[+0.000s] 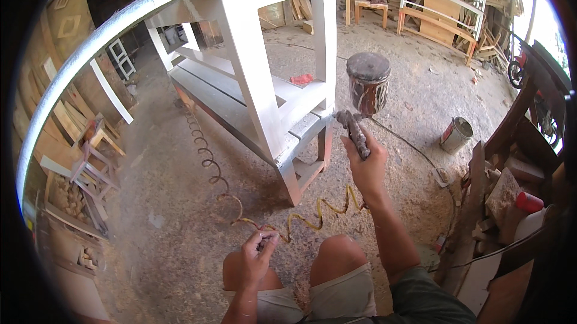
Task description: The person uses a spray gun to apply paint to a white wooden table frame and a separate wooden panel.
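My right hand (366,165) grips a paint spray gun (360,105) with a dark, paint-caked cup on top. Its nozzle points at the corner of a white-painted wooden furniture frame (258,84) standing on low supports. My left hand (255,258) is low near my knee, fingers closed on the yellow coiled air hose (312,219). The hose runs along the ground to the left and up toward the gun.
A paint can (455,135) stands on the dusty floor to the right. Wood scraps and boards (502,192) pile at the right, and small wooden stools (90,150) at the left. White frames (442,6) lean at the back.
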Tool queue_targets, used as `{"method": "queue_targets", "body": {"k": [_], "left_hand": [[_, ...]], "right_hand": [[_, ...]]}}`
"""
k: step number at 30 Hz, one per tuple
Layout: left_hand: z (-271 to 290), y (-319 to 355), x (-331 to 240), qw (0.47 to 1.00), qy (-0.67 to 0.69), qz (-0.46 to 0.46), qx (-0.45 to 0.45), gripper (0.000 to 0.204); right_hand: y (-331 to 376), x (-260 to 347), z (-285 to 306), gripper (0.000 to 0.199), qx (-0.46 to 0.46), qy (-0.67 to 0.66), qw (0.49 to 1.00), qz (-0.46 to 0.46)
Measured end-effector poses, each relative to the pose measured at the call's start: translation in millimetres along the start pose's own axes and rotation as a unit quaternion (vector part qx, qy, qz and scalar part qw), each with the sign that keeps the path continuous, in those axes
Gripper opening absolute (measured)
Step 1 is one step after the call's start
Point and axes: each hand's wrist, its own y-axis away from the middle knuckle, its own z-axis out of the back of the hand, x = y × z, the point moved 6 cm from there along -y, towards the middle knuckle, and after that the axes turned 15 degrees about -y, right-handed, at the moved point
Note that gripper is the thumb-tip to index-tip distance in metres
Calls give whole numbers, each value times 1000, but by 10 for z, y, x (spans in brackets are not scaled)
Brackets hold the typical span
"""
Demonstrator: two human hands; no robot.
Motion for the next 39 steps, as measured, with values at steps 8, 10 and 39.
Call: {"method": "queue_targets", "body": {"k": [8, 10, 39], "left_hand": [[43, -24, -33, 1000, -20, 0, -2, 22], [54, -22, -66, 1000, -22, 6, 1, 22], [70, -32, -74, 1000, -14, -10, -4, 18]], "right_hand": [[-319, 560, 67, 38, -13, 2, 998, 61], [-399, 654, 76, 37, -23, -1, 997, 79], [-626, 815, 37, 39, -1, 7, 999, 39]]}}
